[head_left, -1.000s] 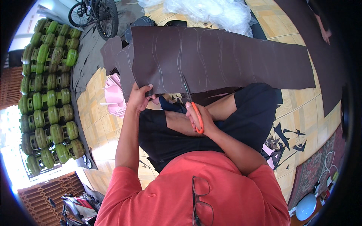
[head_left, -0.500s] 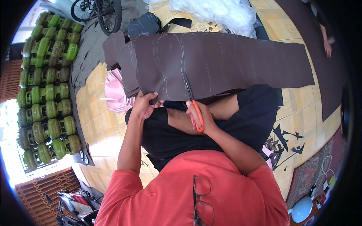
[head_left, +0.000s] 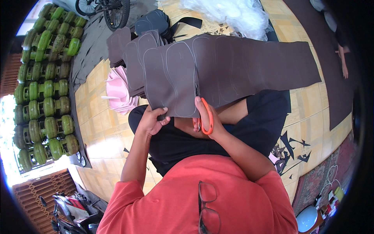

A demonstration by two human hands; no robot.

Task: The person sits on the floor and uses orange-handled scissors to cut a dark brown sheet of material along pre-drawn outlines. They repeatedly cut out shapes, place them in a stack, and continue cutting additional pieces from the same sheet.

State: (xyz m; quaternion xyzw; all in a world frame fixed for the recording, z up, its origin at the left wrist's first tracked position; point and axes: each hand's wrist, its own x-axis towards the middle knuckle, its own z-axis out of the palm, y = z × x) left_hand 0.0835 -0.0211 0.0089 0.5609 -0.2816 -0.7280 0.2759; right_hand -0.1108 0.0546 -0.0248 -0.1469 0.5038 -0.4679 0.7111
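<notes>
Your left hand point(head_left: 151, 121) pinches the sheet point(head_left: 249, 66) near-left, right hand point(head_left: 216, 124) grips scissors point(head_left: 210, 115); likely cutting, next calls for following the line point(head_left: 194, 56) far.

The broad dark-brown sheet with pale curved outlines point(head_left: 253, 66) looks smooth and matt, like leather or rubber. The scissors' looped orange handles point(head_left: 210, 113) look like smooth plastic. Behind lies a crinkled, shiny heap of clear plastic film point(head_left: 230, 15). The pale yellow floor tiles point(head_left: 101, 128) are glossy, catching light; the plain red shirt point(head_left: 175, 187) and loose black shorts point(head_left: 171, 150) are soft, matt cloth.
</notes>
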